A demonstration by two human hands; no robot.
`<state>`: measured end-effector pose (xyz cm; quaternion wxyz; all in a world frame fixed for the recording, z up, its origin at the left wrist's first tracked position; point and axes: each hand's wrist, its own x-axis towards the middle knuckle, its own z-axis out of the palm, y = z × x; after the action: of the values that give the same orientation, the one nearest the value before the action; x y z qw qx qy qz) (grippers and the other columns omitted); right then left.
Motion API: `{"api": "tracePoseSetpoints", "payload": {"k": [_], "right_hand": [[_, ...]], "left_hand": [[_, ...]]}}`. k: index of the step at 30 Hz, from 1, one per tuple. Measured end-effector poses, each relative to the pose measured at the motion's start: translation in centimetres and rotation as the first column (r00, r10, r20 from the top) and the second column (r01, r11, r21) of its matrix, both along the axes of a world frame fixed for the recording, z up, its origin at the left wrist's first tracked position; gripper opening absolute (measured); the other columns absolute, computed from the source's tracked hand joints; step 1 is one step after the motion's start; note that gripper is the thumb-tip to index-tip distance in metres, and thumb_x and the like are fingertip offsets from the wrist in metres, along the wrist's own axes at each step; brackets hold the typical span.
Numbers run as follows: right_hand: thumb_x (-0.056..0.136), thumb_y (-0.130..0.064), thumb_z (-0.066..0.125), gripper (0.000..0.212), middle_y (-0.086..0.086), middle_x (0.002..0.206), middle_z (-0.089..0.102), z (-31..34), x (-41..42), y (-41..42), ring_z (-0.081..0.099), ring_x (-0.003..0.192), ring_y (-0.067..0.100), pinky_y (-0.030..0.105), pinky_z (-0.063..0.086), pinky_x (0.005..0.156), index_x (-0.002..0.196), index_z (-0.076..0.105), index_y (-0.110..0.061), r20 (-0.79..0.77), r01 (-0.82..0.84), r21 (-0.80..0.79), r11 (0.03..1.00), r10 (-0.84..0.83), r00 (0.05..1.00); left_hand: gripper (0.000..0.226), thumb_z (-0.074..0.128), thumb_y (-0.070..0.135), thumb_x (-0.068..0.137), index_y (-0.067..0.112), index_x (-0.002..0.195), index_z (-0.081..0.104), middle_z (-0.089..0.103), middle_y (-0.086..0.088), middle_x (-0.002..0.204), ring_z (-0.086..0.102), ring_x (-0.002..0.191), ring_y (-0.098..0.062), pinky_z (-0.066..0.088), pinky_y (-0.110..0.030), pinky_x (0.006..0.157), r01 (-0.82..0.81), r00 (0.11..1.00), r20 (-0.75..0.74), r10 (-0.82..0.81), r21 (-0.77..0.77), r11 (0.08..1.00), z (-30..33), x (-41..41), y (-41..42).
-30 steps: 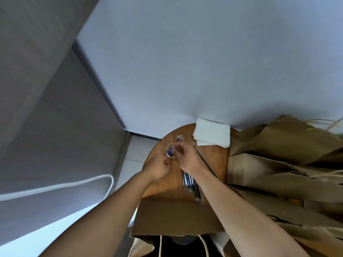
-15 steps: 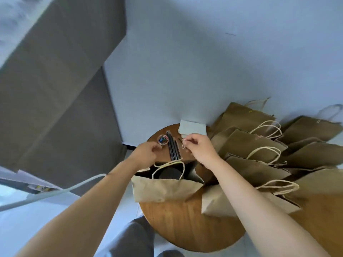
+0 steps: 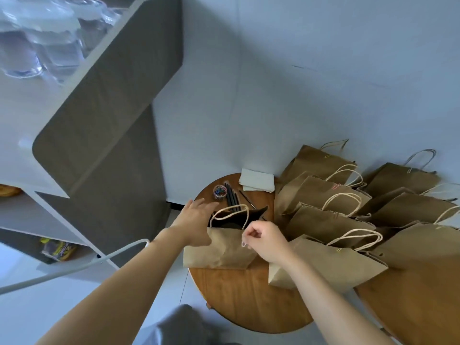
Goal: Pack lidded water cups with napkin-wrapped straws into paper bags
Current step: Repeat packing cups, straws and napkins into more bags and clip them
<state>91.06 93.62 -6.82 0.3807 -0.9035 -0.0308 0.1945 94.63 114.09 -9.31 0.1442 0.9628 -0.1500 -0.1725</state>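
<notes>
An open brown paper bag (image 3: 221, 250) with cord handles stands on the round wooden table (image 3: 244, 295), its inside dark. My left hand (image 3: 196, 221) lies at the bag's left rim with fingers stretched out, holding nothing. My right hand (image 3: 263, 241) hovers over the bag's right corner, fingers curled, and pinches a small paper clip (image 3: 243, 244). Behind the bag lie black straws (image 3: 232, 198), a small round tub of coloured paper clips (image 3: 219, 191) and a stack of white napkins (image 3: 257, 181). Clear lidded cups (image 3: 42, 43) stand on the shelf unit at the top left.
Several closed paper bags (image 3: 331, 220) crowd the right side of the table and a second wooden table (image 3: 423, 302). A grey and white shelf unit (image 3: 99, 135) stands to the left. A white cable (image 3: 74, 267) runs under my left arm.
The view has tilted up and back. My right hand came from the clip tub to the bag's near right corner with a clip. My left hand opened and moved to the bag's left rim.
</notes>
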Motion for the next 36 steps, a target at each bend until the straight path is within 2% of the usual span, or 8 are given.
{"api": "tracePoseSetpoints", "payload": {"k": [4,7,11,16,19,24,32,36], "right_hand": [[0.092,-0.021,0.058,0.011,-0.008,0.083,0.065,-1.3,1.1,2.2,0.062,0.083,0.011,0.027,0.052,0.08,0.09,0.068,-0.022,0.062,-0.026,-0.009,1.0,0.026,0.998],[0.094,-0.018,0.055,0.017,0.001,0.101,0.068,-1.6,2.5,2.8,0.062,0.094,0.016,0.022,0.047,0.085,0.102,0.071,-0.016,0.109,0.006,-0.039,0.999,-0.002,0.994],[0.093,-0.013,0.056,0.018,0.003,0.109,0.061,-2.3,3.7,3.0,0.057,0.099,0.016,0.016,0.039,0.085,0.103,0.071,-0.009,0.221,-0.008,-0.085,0.996,0.026,0.975],[0.09,-0.009,0.06,0.019,0.003,0.11,0.064,-3.4,4.6,3.2,0.06,0.101,0.017,0.021,0.046,0.09,0.105,0.072,-0.009,0.337,-0.004,-0.037,0.999,0.016,0.941],[0.089,-0.006,0.061,0.016,0.005,0.104,0.066,-3.9,5.0,3.3,0.062,0.094,0.018,0.023,0.05,0.085,0.1,0.073,-0.006,0.423,0.008,-0.039,0.999,0.009,0.906],[0.086,-0.003,0.064,0.011,0.007,0.096,0.066,-4.6,5.5,3.5,0.064,0.085,0.018,0.022,0.052,0.077,0.093,0.072,-0.003,0.511,0.018,-0.074,0.997,0.022,0.859],[0.08,-0.01,0.072,0.007,0.004,0.085,0.067,-5.8,4.9,3.4,0.066,0.062,0.012,0.016,0.054,0.059,0.087,0.072,-0.009,0.607,-0.03,-0.312,0.949,0.224,0.762],[0.086,-0.02,0.058,0.023,0.008,0.097,0.067,-5.4,4.4,3.2,0.066,0.065,0.017,0.018,0.052,0.053,0.103,0.07,-0.011,0.497,-0.058,-0.411,0.91,0.276,0.823]], "left_hand": [[0.057,0.071,0.031,0.071,0.027,0.124,0.051,0.058,0.003,0.121,0.047,0.123,-0.019,0.022,-0.04,0.115,-0.055,0.99,0.114,0.076,-0.18,0.982,-1.1,1.0,-1.6],[0.026,0.065,0.04,0.082,0.028,0.104,0.062,0.057,0.005,0.105,0.047,0.115,-0.016,0.016,-0.047,0.116,-0.06,0.993,0.093,0.07,-0.111,0.992,-1.1,1.3,-2.5],[0.018,0.054,0.036,0.092,0.027,0.102,0.066,0.047,0.005,0.097,0.045,0.118,-0.019,0.01,-0.047,0.116,-0.071,0.997,0.032,0.074,-0.081,0.994,-1.3,2.2,-3.0],[0.019,0.052,0.031,0.094,0.021,0.103,0.066,0.056,0.0,0.106,0.051,0.111,-0.019,0.025,-0.038,0.11,-0.064,0.998,-0.018,0.062,-0.134,0.989,-1.5,3.5,-2.8],[0.016,0.056,0.027,0.092,0.015,0.1,0.063,0.059,-0.001,0.103,0.056,0.104,-0.021,0.036,-0.031,0.095,-0.064,0.998,-0.04,0.058,-0.171,0.983,-1.5,4.0,-2.5],[0.01,0.061,0.024,0.089,0.016,0.094,0.062,0.063,-0.001,0.102,0.059,0.099,-0.021,0.044,-0.034,0.09,-0.067,0.991,-0.128,0.039,-0.218,0.974,-1.7,4.9,-2.0],[0.011,0.068,0.025,0.083,0.017,0.091,0.066,0.065,0.004,0.092,0.061,0.088,-0.015,0.052,-0.039,0.083,-0.109,0.983,-0.175,0.057,-0.306,0.946,-2.4,6.1,-1.9],[0.01,0.068,0.027,0.084,0.019,0.087,0.064,0.064,0.006,0.09,0.061,0.087,-0.014,0.052,-0.037,0.08,-0.148,0.978,-0.188,0.093,-0.302,0.942,-2.6,6.3,-1.8]]}}
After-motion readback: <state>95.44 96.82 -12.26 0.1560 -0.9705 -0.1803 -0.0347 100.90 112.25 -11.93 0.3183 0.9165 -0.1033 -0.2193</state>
